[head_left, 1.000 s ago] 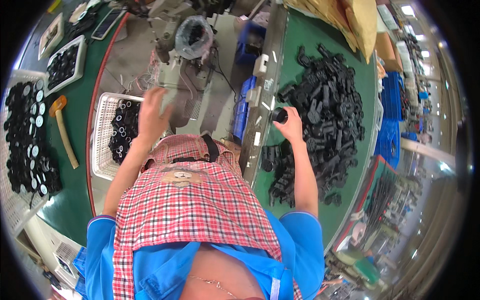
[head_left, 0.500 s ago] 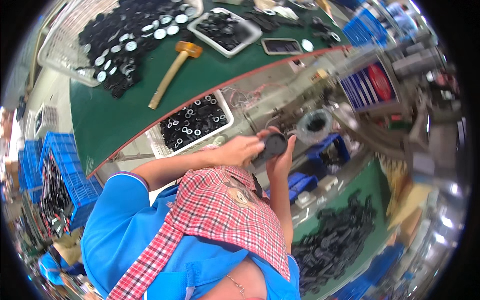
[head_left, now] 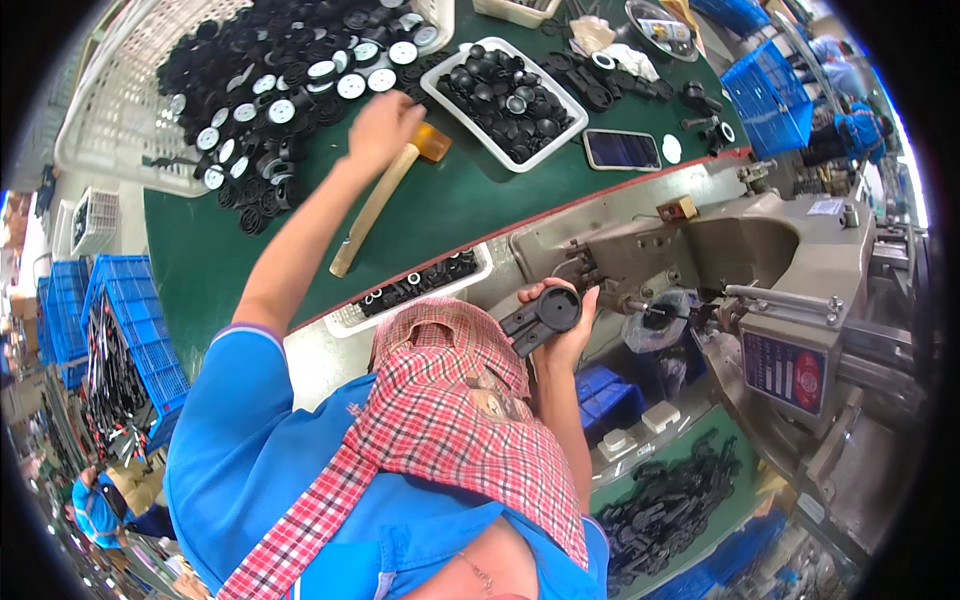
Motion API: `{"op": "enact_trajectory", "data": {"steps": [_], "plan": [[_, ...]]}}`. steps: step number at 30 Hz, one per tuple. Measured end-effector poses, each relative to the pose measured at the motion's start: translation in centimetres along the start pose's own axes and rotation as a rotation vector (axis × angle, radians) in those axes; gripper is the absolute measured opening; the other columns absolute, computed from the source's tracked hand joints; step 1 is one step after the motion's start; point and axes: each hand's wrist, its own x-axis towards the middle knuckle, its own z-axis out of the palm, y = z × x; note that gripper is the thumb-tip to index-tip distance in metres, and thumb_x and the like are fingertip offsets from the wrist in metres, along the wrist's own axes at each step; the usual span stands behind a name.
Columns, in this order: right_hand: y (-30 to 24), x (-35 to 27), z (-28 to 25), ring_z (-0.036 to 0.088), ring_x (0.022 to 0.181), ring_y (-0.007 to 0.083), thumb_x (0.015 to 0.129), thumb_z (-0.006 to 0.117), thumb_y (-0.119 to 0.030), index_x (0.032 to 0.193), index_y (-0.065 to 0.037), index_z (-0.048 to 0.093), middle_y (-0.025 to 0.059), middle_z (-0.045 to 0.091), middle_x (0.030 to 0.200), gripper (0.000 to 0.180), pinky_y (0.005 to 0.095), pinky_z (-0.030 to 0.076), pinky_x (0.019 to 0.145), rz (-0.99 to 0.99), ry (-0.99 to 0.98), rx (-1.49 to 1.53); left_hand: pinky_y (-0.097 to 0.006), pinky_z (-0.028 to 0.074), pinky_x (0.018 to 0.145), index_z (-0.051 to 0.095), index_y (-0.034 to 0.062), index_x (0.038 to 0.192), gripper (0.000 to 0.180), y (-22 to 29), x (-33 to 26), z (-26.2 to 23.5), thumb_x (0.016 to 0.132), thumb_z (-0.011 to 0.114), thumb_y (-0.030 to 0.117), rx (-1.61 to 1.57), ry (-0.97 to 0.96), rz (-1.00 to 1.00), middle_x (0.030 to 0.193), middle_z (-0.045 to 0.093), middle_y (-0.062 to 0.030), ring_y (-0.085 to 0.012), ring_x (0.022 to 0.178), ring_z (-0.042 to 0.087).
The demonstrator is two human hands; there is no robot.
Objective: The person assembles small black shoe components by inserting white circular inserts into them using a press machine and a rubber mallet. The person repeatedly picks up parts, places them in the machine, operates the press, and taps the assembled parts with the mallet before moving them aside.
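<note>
My right hand [head_left: 568,335] holds a black plastic part [head_left: 545,315] in front of the apron; it has a round cupped end and a flat arm. My left hand [head_left: 384,130] is stretched out over the green table, its fingers curled down beside the head of a hammer [head_left: 384,195] with an orange head and wooden handle. Whatever those fingers grip is hidden. Just beyond that hand lies a heap of black round parts [head_left: 330,100], some faced with white discs [head_left: 351,86]. To its right, a white tray [head_left: 560,148] is filled with black domed caps [head_left: 500,100].
On the table [head_left: 300,235] lie a phone [head_left: 622,150] and loose black parts. A metal machine [head_left: 800,250] stands at my right. Below the table edge is a white basket [head_left: 345,325] of black parts. More black parts [head_left: 670,500] cover a green surface at lower right.
My left hand has left the black part and reached forward to the far side of the hammer head. The right hand keeps hold of the part. The view has shifted.
</note>
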Motion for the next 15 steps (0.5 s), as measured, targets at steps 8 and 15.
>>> {"op": "enact_trajectory", "data": {"steps": [8,15], "plan": [[-1.0,2.0,1.7,0.066,0.084,0.0301,0.100,0.031,-0.059,0.105,-0.002,0.058,0.0178,0.065,0.093,0.063,0.0427,0.055,0.079,0.050,0.041,0.048,-0.046,0.051,0.088,0.054,0.0009,0.118,0.065,-6.0,8.5,3.8,0.077,0.073,0.048,0.356,-0.139,-0.180,0.121,0.058,-0.0234,-0.0389,0.109,0.060],[-2.4,2.5,-0.2,0.065,0.085,0.0280,0.101,0.032,-0.056,0.108,0.001,0.058,0.0162,0.064,0.096,0.064,0.0413,0.054,0.082,-0.143,0.096,-0.109,-0.036,0.053,0.077,0.058,0.0024,0.121,0.054,8.0,-3.9,-1.9,0.074,0.075,0.023,-0.197,-0.265,0.252,0.107,0.061,-0.0147,-0.0272,0.093,0.063]]}}
